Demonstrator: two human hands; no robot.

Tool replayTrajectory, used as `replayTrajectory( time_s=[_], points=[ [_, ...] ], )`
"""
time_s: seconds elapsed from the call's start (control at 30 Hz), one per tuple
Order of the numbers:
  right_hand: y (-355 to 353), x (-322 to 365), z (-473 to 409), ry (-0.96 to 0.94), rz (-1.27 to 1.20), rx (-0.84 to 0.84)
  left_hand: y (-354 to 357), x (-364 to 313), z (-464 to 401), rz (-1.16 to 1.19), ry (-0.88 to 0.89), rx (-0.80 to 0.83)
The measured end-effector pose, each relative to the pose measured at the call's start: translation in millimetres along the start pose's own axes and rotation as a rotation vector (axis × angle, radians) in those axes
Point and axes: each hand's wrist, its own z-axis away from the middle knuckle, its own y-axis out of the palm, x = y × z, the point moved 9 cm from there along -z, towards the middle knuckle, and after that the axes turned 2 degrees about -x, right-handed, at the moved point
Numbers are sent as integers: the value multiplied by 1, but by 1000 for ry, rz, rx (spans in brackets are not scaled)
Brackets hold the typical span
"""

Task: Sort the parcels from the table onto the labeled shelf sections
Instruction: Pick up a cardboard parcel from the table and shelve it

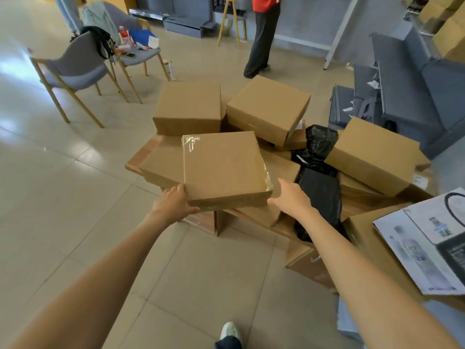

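A flat, taped cardboard parcel [224, 165] lies on top of the pile at the near left end of the wooden table [132, 163]. My left hand [173, 204] grips its near left corner, thumb on top. My right hand [289, 197] is at its near right corner, fingers spread and touching the side. More brown boxes sit behind it: one at the back left [187, 107], one at the back middle [268, 108], one at the right [372, 154]. A black plastic-wrapped parcel [318, 172] lies between them.
A printed white carton [425, 243] rests on a box at the right edge. Grey shelf panels [407, 91] lean at the back right. Two grey chairs [75, 71] stand on the tiled floor to the left. A person in a red top [263, 39] stands behind the table.
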Motion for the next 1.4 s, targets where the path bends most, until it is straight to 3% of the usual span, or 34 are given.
replayTrajectory(
  time_s=[0.17,0.33,0.53,0.67,0.87,1.1,1.4],
  points=[
    [39,-14,-28,54,-310,167,21,7,-14,235,-136,66],
    [46,-3,-35,0,-551,125,25,4,-13,559,-156,17],
    [13,9,-41,-70,-708,72,-22,-3,-10,709,-80,-108],
    [-25,27,-42,-130,-793,0,-71,-17,-13,690,-12,-216],
    [-110,60,-32,-192,-845,-241,-154,-41,-22,677,74,-366],
    [-190,96,-9,-262,-955,-424,-249,-66,-18,514,54,-547],
    [-230,97,-6,-123,-812,-555,-285,-98,-19,425,283,-434]
  ],
)
